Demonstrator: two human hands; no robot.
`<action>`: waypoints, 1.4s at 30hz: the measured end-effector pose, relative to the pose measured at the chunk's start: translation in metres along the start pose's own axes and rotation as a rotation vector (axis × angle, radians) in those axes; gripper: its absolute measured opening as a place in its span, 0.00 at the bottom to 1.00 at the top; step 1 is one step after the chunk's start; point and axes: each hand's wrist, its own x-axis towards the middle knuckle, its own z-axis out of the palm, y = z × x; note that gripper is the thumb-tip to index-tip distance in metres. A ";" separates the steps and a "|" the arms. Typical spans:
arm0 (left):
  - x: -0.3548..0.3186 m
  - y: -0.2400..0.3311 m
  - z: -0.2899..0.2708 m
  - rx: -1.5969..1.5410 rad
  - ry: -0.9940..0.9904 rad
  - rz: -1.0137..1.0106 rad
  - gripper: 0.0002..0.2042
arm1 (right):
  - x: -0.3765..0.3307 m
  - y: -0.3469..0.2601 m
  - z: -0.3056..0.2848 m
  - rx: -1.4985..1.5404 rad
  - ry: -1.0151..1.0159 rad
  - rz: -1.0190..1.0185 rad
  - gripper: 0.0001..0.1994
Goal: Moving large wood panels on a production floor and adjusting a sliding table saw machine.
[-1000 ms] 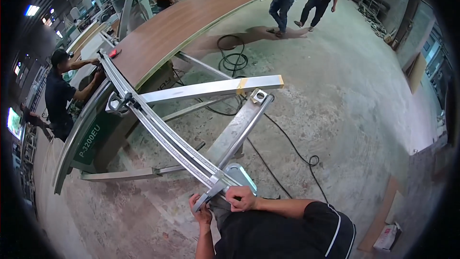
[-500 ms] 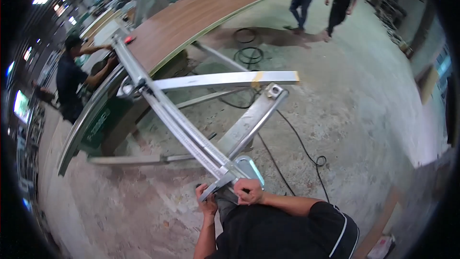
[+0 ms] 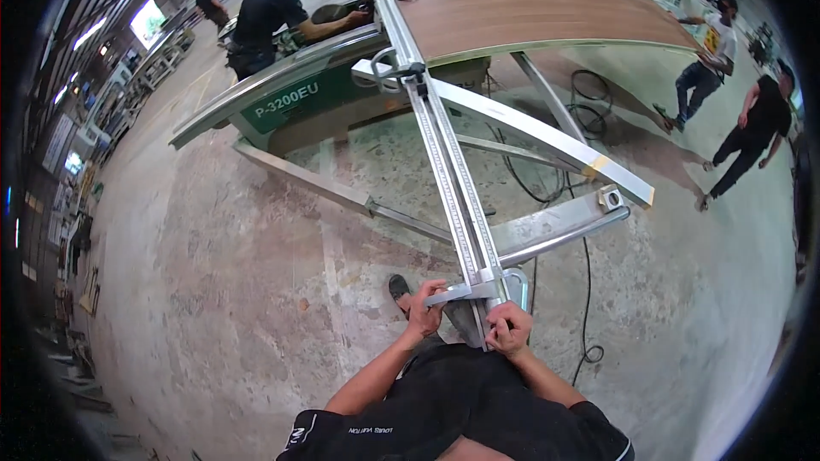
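Observation:
A long aluminium fence (image 3: 450, 183) with measuring scales along it runs from the far machine toward my body. Near its close end sits a metal stop (image 3: 461, 292) with a flat arm sticking out to the left. My left hand (image 3: 425, 314) has its fingers closed around the outer end of that arm. On the other side, my right hand (image 3: 510, 329) is curled into a fist against the fence's near end, and its palm side is hidden. A clear-sided, pale part (image 3: 516, 283) shows just beyond my right hand.
A wood-faced panel (image 3: 530, 13) lies across the green saw machine (image 3: 290, 107). A co-worker (image 3: 265, 21) leans over the machine at far left. More people stand at the right. Metal support arms (image 3: 555, 226), a white bar (image 3: 547, 137) and a black cable (image 3: 588, 290) lie ahead.
My view has swung left, so the machine, panel and people appear farther right. Both hands stay at the fence's near end, the left still on the stop's arm.

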 end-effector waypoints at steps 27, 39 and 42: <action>0.007 0.015 -0.004 0.113 -0.003 0.041 0.14 | -0.006 0.007 0.002 0.046 0.043 0.061 0.09; 0.006 0.004 -0.001 0.056 0.007 0.080 0.12 | -0.005 0.008 0.002 -0.012 0.033 -0.010 0.12; 0.006 0.008 -0.001 0.072 0.017 0.080 0.12 | -0.002 0.005 0.002 -0.008 0.033 -0.022 0.10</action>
